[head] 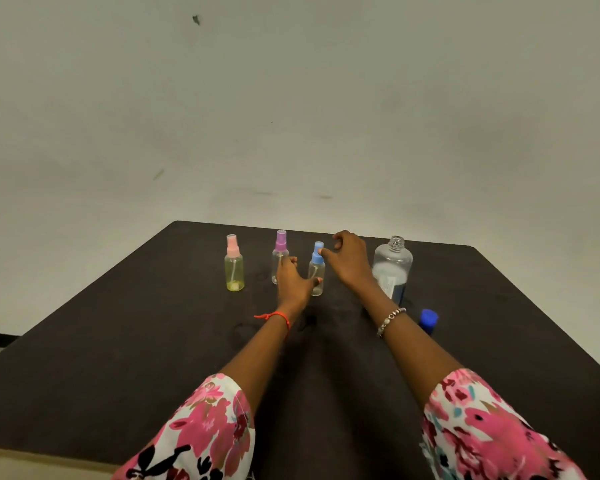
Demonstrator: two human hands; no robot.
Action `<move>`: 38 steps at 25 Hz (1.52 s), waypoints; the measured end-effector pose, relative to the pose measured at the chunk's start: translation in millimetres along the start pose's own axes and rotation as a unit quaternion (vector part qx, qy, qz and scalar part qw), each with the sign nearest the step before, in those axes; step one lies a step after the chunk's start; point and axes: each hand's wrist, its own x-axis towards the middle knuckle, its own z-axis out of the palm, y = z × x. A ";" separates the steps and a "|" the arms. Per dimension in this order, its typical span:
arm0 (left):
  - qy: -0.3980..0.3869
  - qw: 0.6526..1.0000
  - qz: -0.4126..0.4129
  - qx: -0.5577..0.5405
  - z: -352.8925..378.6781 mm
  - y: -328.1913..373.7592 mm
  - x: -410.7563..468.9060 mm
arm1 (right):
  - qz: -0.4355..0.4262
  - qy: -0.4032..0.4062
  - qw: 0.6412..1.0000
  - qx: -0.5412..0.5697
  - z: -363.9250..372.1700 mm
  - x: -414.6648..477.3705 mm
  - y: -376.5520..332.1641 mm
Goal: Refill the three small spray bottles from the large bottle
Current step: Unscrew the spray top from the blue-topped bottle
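A dark matte table is seen. Towards its far edge three small spray bottles are stood upright in a row: a pink-capped bottle with yellowish contents at the left, a purple-capped bottle, then a blue-capped bottle. An uncapped large bottle is stood at the right, and a blue cap is laid near it, on the nearer side

pink bottle | purple bottle | blue bottle: upright, capped | large bottle: uncapped
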 end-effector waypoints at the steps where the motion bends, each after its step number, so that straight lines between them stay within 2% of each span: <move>1: -0.020 1.000 -0.015 -0.002 0.5 -3.3 3.6 | 0.018 -0.012 1.000 0.005 5.2 3.8 0.8; 5: -0.073 0.997 -0.030 -0.028 7.3 -11.6 11.6 | 0.040 -0.034 0.999 0.007 20.6 10.8 2.4; 10: -0.069 0.996 0.007 -0.054 10.4 -10.6 8.4 | 0.056 -0.055 0.997 0.011 24.3 11.4 2.2; 14: -0.064 0.995 0.033 -0.076 5.8 -5.9 7.8 | 0.023 -0.101 0.995 0.006 13.7 7.9 -0.1; 18: -0.147 0.981 0.028 -0.126 -5.1 -5.2 6.8 | -0.039 -0.165 0.986 0.010 -5.0 6.4 -2.7; 21: -0.160 0.981 0.025 -0.109 -8.4 -2.0 5.1 | -0.012 -0.198 0.977 0.077 -14.7 4.9 -6.5; 23: -0.142 0.983 0.025 -0.111 -7.9 3.2 1.3 | -0.002 -0.166 0.981 0.099 -11.8 2.0 -11.6; 26: -0.131 0.981 0.019 -0.144 -7.8 6.6 -3.3 | -0.019 -0.106 0.994 -0.010 -8.0 1.7 -16.7; 28: -0.129 0.982 0.018 -0.133 -10.8 5.5 -4.4 | -0.032 -0.116 0.992 -0.038 -11.0 3.2 -18.5; 32: -0.120 0.984 0.008 -0.133 -14.3 3.3 -3.5 | -0.038 -0.146 0.988 0.020 -12.9 1.4 -25.4; 35: -0.122 0.983 0.010 -0.137 -15.8 3.0 -4.3 | -0.044 -0.128 0.989 -0.067 -7.8 -0.1 -25.9; 38: -0.123 0.983 0.012 -0.134 -17.3 2.8 -4.3 | -0.069 -0.137 0.987 -0.053 -9.1 1.4 -25.1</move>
